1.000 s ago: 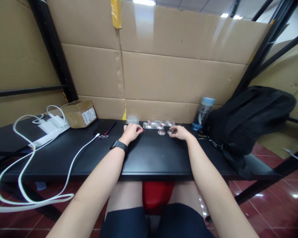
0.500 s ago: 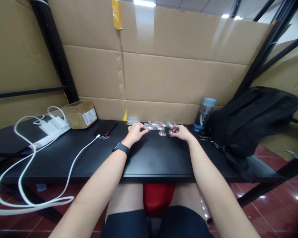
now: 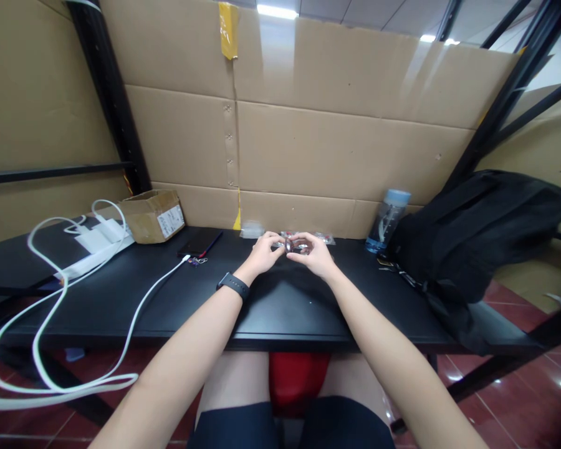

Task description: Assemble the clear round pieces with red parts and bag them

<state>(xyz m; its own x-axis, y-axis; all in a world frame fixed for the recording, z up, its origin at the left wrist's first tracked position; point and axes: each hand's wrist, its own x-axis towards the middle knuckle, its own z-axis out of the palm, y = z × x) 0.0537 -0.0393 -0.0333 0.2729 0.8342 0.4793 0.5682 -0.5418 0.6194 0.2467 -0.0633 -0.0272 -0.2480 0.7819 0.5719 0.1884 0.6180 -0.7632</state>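
Over the back half of the black table [image 3: 280, 299], my two hands are close together. My right hand [image 3: 316, 257] pinches a small round shiny metal disc [image 3: 288, 245], tilted up on its edge. Closed fingers of my left hand [image 3: 264, 253] are at the disc's left side; whatever they pinch is too small and hidden to name. Behind my right hand, small clear packets [image 3: 327, 238] with bits of red lie along the cardboard wall, partly covered by the fingers. A dark watch [image 3: 234, 285] is on my left wrist.
To the left are a phone [image 3: 200, 242], an open cardboard box [image 3: 156, 217], a white power strip [image 3: 98, 246] and a looping white cable [image 3: 144, 299]. On the right stand a blue-capped bottle [image 3: 388, 221] and a black backpack [image 3: 490, 237]. Cardboard [image 3: 308, 156] walls the back.
My right hand has moved left with the disc, up to my left hand. The disc is now tilted up between them. The red piece at my left fingertips no longer shows.
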